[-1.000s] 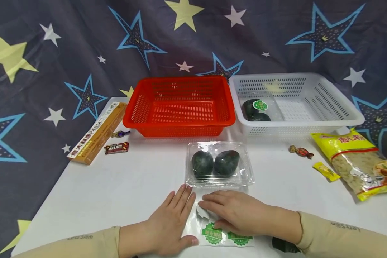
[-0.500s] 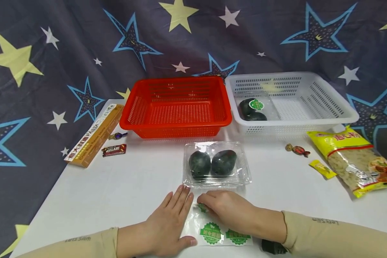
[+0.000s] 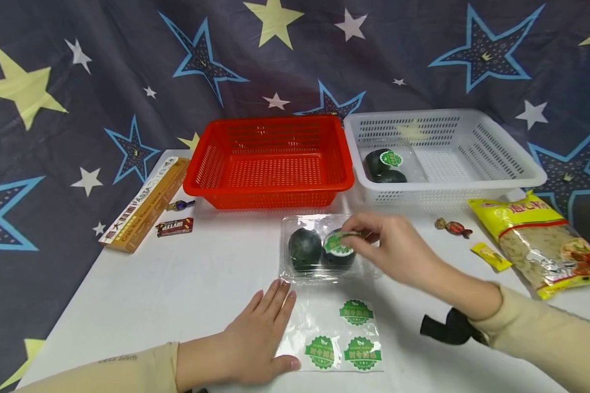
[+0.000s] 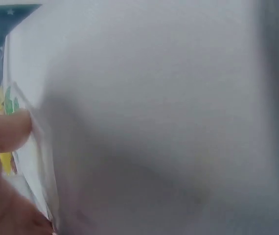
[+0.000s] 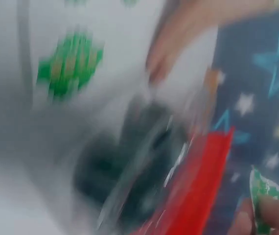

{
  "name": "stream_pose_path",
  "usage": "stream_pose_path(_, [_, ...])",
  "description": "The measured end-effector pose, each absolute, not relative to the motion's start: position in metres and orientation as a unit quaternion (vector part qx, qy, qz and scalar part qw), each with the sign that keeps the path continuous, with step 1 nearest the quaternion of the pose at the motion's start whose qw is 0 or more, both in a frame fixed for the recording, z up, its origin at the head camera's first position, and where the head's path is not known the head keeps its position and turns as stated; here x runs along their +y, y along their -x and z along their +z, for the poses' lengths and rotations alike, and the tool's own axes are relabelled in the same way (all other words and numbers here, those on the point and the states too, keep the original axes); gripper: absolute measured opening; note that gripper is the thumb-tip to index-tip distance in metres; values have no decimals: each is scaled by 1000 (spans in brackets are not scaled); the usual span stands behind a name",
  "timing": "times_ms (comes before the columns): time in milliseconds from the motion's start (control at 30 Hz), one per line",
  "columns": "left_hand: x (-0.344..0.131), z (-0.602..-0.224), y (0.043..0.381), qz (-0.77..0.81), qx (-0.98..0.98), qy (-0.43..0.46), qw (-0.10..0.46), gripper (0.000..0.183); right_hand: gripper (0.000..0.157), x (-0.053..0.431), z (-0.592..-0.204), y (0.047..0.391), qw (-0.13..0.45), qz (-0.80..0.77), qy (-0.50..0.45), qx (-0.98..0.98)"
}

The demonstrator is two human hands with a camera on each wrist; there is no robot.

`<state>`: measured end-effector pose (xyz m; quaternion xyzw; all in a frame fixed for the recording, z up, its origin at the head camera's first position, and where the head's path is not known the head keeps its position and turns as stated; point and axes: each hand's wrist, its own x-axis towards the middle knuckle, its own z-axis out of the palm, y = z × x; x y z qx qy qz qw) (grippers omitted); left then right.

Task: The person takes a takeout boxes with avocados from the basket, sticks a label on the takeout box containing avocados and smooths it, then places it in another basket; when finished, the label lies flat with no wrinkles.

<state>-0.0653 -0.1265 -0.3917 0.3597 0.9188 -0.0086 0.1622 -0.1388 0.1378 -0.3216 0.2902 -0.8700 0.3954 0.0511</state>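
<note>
My right hand pinches a round green-and-white sticker between thumb and fingers, over the right part of a clear plastic box. Inside that box lie two dark green oval fruits, the left one in plain sight and the other partly behind the sticker. In the right wrist view the sticker looks bent at the fingertips. My left hand lies flat with straight fingers on the left edge of a sticker sheet, its fingertips close to the box. Several green stickers show on the sheet.
Behind the box stand a red basket and a white basket, the latter holding a stickered box of fruit. A pasta box and candy bar lie left; a yellow food bag and candies lie right.
My right hand has peeled a sticker from the sheet's upper left and carried it forward and up over the clear box. The left hand has stayed on the sheet.
</note>
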Motion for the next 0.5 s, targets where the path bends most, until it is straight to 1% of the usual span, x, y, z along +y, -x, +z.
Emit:
stream_pose_path(67, [-127, -390, 67, 23, 921, -352, 166, 97, 13, 147, -320, 155, 7, 420, -230, -878])
stream_pose_path(167, [-128, -386, 69, 74, 922, -339, 172, 96, 19, 155, -323, 172, -58, 452, -175, -873])
stream_pose_path(233, [-129, -382, 71, 92, 924, -329, 171, 94, 21, 157, -325, 178, -79, 462, -162, -869])
stream_pose_path(300, [-130, -376, 77, 96, 932, -315, 154, 91, 18, 158, -327, 181, -79, 462, -161, -869])
stream_pose_path(367, [-132, -369, 85, 91, 943, -298, 114, 87, 14, 157, -327, 183, -75, 455, -166, -872])
stream_pose_path(433, [-132, -362, 99, 87, 951, -291, 56, 83, 11, 154, -327, 185, -75, 449, -172, -874])
stream_pose_path(500, [-131, -358, 115, 90, 948, -304, 0, 84, 10, 150, -328, 186, -84, 447, -178, -873])
